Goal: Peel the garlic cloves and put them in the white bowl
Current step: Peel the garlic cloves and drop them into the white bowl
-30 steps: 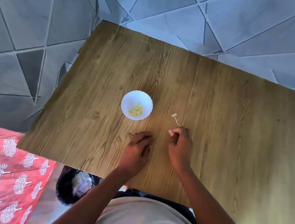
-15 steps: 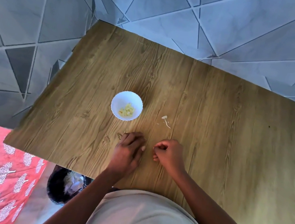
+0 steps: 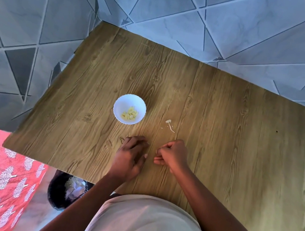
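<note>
1. My left hand [image 3: 130,157] rests on the desk [image 3: 223,123] at lower centre, fingers relaxed.
2. My right hand [image 3: 171,155] is curled; whether it holds anything, I cannot tell.
3. The white bowl [image 3: 120,102] with peeled garlic cloves [image 3: 130,113] sits above my left hand.

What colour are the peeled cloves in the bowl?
Pale yellow peeled garlic cloves, clearest in the head view.

A small round white bowl [image 3: 129,109] holding pale yellow peeled garlic cloves [image 3: 129,113] sits on the wood-grain table [image 3: 224,114]. Nearer than the bowl, both hands, left hand [image 3: 130,157] and right hand [image 3: 171,155], rest with fingers curled.
</note>
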{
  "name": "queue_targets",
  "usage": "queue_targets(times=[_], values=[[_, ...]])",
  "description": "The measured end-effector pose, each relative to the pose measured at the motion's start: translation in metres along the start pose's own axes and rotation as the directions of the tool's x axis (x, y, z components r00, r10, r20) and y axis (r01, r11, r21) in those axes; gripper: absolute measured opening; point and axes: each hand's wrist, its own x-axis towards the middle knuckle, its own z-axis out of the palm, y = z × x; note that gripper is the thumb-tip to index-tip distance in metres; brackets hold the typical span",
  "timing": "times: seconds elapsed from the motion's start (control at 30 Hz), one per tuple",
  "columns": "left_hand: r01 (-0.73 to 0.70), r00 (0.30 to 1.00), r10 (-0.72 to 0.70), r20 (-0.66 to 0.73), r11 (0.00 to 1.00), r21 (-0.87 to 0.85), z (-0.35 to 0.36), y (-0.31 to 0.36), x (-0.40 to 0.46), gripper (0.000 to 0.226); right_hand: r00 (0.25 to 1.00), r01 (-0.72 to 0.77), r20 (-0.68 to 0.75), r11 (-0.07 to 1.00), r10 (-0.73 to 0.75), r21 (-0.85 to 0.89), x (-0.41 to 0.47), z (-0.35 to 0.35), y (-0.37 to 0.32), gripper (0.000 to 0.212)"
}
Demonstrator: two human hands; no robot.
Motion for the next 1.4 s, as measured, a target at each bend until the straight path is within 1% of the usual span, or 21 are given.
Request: queue_targets(times=[0.1,0.17,0.27,0.37,0.43,0.6,0.7,0.83,0.87,0.9,0.93,0.97,1.0,1.03,1.1,1.17,1.23,1.3,1.33,1.37,1.4], values=[[0.013,1.000,-0.012,-0.024,0.999,0.045,0.003,0.006,0.001,0.028,1.000,-0.027,0.016,0.999,0.027,0.025,-0.003,-0.001,-0.003,0.008],[0.037,0.999,-0.037,-0.038,0.999,0.010,0.004,0.009,0.005,0.029,0.997,-0.015,0.082,0.999,0.011,0.051,-0.006,-0.007,-0.003,0.009],[0.054,0.999,-0.054,0.007,0.979,-0.198,0.002,0.020,0.015,0.025,0.984,0.032,0.170,0.991,-0.054,0.132,-0.015,-0.021,0.000,0.006],[0.189,0.981,-0.192,0.032,0.896,-0.403,0.001,0.037,0.020,0.023,0.966,0.071,0.231,0.980,-0.114,0.185,-0.020,-0.028,0.008,0.010],[0.246,0.963,-0.270,0.020,0.845,-0.475,0.002,0.044,0.020,0.019,0.963,0.095,0.235,0.981,-0.133,0.167,-0.022,-0.029,0.011,0.010],[0.344,0.928,-0.367,0.071,0.763,-0.548,0.004,0.051,0.020,0.015,0.967,0.176,0.168,0.979,-0.191,0.102,-0.025,-0.028,0.010,0.013],[0.402,0.898,-0.430,0.097,0.708,-0.581,0.005,0.060,0.023,0.013,0.936,0.314,0.142,0.946,-0.322,0.076,-0.026,-0.024,0.015,0.017],[0.526,0.813,-0.527,0.247,0.484,-0.700,0.000,0.068,0.031,0.007,0.789,0.612,0.137,0.787,-0.600,-0.079,-0.026,-0.031,0.014,0.030],[0.527,0.813,-0.522,0.257,0.472,-0.707,-0.001,0.069,0.032,0.007,0.771,0.635,0.133,0.768,-0.622,-0.089,-0.026,-0.032,0.011,0.030],[0.494,0.838,-0.499,0.222,0.520,-0.696,-0.002,0.069,0.033,0.009,0.785,0.616,0.122,0.785,-0.607,-0.060,-0.027,-0.032,0.008,0.030],[0.426,0.882,-0.448,0.147,0.623,-0.657,-0.004,0.069,0.033,0.012,0.829,0.550,0.114,0.835,-0.547,0.015,-0.029,-0.030,0.005,0.030],[0.324,0.932,-0.357,0.063,0.740,-0.589,-0.006,0.068,0.033,0.016,0.889,0.430,0.116,0.895,-0.443,0.121,-0.030,-0.028,0.001,0.031],[0.206,0.970,-0.244,-0.010,0.836,-0.509,-0.007,0.066,0.032,0.020,0.943,0.262,0.146,0.939,-0.299,0.224,-0.031,-0.027,-0.002,0.030],[0.093,0.989,-0.134,-0.065,0.896,-0.434,-0.007,0.063,0.031,0.025,0.969,0.071,0.205,0.951,-0.137,0.301,-0.031,-0.026,-0.005,0.028],[-0.052,0.992,0.011,-0.124,0.942,-0.330,-0.007,0.058,0.029,0.033,0.930,-0.253,0.342,0.906,0.132,0.340,-0.030,-0.028,-0.007,0.020],[-0.108,0.986,0.069,-0.150,0.956,-0.274,-0.006,0.056,0.026,0.040,0.865,-0.411,0.429,0.857,0.259,0.311,-0.028,-0.030,-0.007,0.019],[-0.126,0.983,0.086,-0.160,0.958,-0.259,-0.004,0.054,0.023,0.041,0.829,-0.464,0.479,0.833,0.289,0.302,-0.028,-0.031,-0.007,0.023],[-0.067,0.989,0.023,-0.149,0.953,-0.295,-0.002,0.054,0.019,0.036,0.841,-0.423,0.472,0.866,0.265,0.266,-0.032,-0.032,-0.008,0.023],[0.037,0.988,-0.086,-0.127,0.938,-0.344,-0.001,0.058,0.018,0.031,0.884,-0.327,0.418,0.917,0.211,0.227,-0.033,-0.032,-0.007,0.022],[0.182,0.969,-0.236,-0.078,0.887,-0.426,-0.001,0.063,0.020,0.025,0.932,-0.180,0.344,0.967,0.110,0.181,-0.033,-0.030,-0.005,0.021],[0.338,0.919,-0.395,0.003,0.783,-0.522,-0.002,0.068,0.023,0.021,0.960,-0.001,0.276,0.989,-0.040,0.148,-0.034,-0.028,-0.004,0.020]])
